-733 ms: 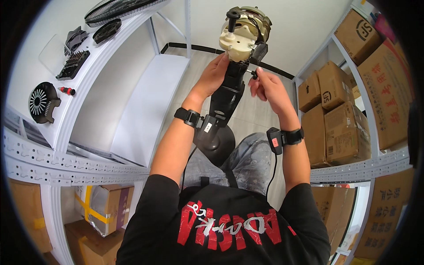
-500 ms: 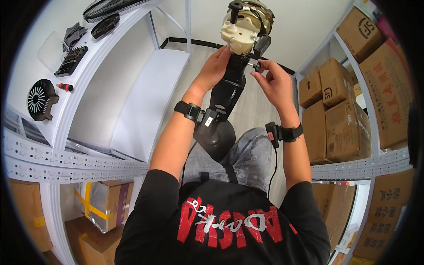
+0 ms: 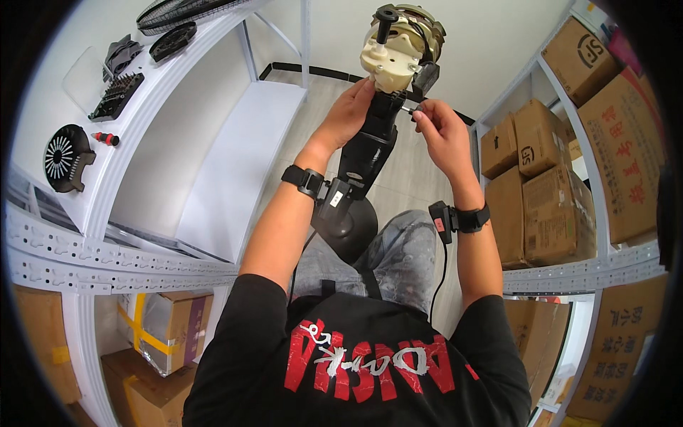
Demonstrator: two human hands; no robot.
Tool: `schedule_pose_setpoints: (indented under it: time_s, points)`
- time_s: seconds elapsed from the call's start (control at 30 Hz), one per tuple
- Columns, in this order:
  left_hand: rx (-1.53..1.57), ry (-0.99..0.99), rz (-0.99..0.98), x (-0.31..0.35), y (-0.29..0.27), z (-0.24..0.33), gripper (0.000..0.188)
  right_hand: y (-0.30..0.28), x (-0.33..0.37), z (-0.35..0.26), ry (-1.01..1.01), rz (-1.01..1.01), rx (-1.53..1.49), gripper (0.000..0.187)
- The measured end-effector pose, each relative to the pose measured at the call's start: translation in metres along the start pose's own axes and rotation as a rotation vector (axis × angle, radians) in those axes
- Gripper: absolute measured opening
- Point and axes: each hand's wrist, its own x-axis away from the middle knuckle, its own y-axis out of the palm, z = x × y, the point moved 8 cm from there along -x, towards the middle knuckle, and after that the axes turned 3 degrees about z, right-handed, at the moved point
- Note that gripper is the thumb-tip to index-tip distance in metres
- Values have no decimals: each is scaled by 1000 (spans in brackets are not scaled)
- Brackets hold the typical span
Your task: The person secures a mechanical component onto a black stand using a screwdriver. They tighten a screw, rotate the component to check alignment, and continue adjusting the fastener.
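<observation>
A stand fan with its head uncovered stands before me, its cream gear housing (image 3: 390, 70) and motor exposed atop a black neck (image 3: 375, 124). My left hand (image 3: 348, 112) closes on the left side of the neck, the thumb just under the housing; its other fingers are mostly hidden. From the right, my right hand (image 3: 442, 130) pinches a small black knob with a metal shaft (image 3: 406, 109), which points at the joint below the housing. Whether the shaft's tip touches the joint, I cannot tell. The fan's round black base (image 3: 347, 231) sits between my knees.
On the left shelf lie a black vented motor cover (image 3: 67, 158), a red-and-black screwdriver handle (image 3: 106, 139), a bit set (image 3: 117, 97), a black oval part (image 3: 173, 43) and a fan grille (image 3: 192, 14). Cardboard boxes (image 3: 551, 213) fill the right rack.
The fan head has shifted slightly right and down. My right fingers now cover more of the black knob, and the hand has turned a little. My left hand keeps its hold.
</observation>
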Motion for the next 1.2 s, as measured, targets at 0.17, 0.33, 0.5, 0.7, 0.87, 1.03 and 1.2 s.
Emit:
schedule_pose_setpoints:
  time_s: [0.17,0.33,0.5,0.7,0.87,1.03,1.2]
  points:
    - [-21,-8,10,2,-1,-5,51,35,13,41,742,-389,-815,21]
    - [53,-36,-28,-1,0,-11,50,7,3,7,439,-103,-282,25]
    - [83,-30,-38,-4,0,-14,49,1,-1,-14,-52,-23,168,27]
    - [88,-45,4,-1,-1,-9,48,28,14,32,751,-390,-678,46]
    - [81,-62,-23,-1,1,-8,50,-8,3,-19,14,-31,59,25]
    - [133,-59,-35,-5,1,-16,50,-3,-1,-10,-113,-25,240,20]
    - [34,-26,-27,-2,-3,-10,50,26,15,31,695,-398,-649,40]
